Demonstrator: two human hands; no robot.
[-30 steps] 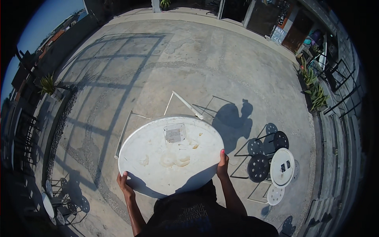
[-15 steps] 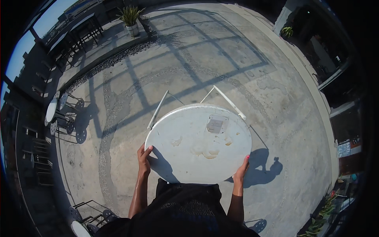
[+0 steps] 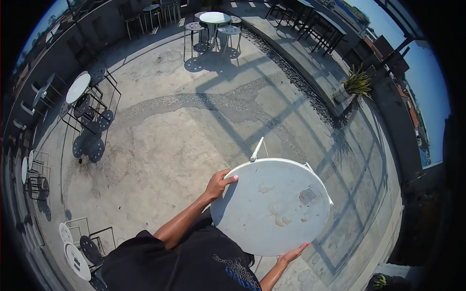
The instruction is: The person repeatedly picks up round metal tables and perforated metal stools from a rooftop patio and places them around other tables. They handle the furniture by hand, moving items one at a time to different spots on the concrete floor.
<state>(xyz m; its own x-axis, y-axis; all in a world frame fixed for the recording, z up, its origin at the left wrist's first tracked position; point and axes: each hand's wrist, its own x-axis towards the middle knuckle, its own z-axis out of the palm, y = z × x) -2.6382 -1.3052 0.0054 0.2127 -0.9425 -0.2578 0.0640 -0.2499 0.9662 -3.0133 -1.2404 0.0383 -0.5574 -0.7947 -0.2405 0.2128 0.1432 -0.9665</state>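
I carry a round white table (image 3: 266, 213) at my body, its top facing up, with brown stains and a pale label on it. A white tubular leg (image 3: 257, 148) sticks out beyond its far edge. My left hand (image 3: 218, 185) grips the upper-left rim, thumb over the top. My right hand (image 3: 289, 255) holds the lower-right rim, fingers partly hidden beneath it. A black shirt covers my body below the table.
Small round tables with stools stand at the back (image 3: 214, 18), left (image 3: 77, 88) and lower left (image 3: 76, 262). A raised step (image 3: 306, 72) edged with dark pebbles carries long high tables (image 3: 323, 30) and a potted plant (image 3: 353, 86). Low walls border the sunlit concrete patio (image 3: 160, 150).
My view has swung round across the patio, bringing the furniture groups into the upper part. The held table now sits rotated toward the lower right, with my left hand higher than my right.
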